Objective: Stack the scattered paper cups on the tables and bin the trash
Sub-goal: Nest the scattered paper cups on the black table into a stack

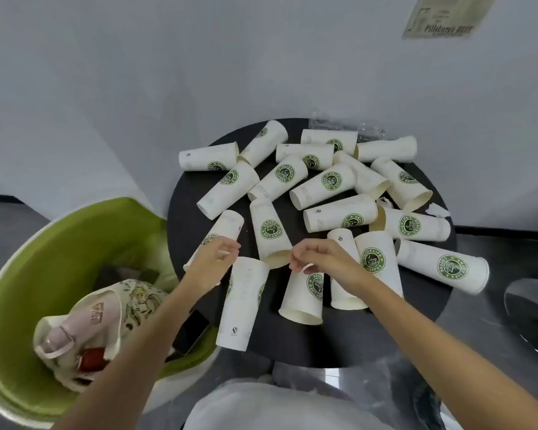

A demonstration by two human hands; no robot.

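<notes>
progress: barely begun | paper cups [339,181] all lie loose on round black table [180,200], none stacked | plastic wrapper [339,122] unbinned | left hand [213,256], right hand [317,259] loosely curled, holding nothing

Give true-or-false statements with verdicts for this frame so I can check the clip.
1. The white paper cups with green logos lie on their sides on the round black table. True.
2. The cups are nested in one stack. False: they lie scattered across the table.
3. A black phone lies on the green chair beside a printed cloth tote bag. True.
4. Clear plastic wrapping lies at the table's near edge. False: it is at the far edge.
5. Both hands rest on the chair. False: the left hand and right hand are over the cups.
</notes>
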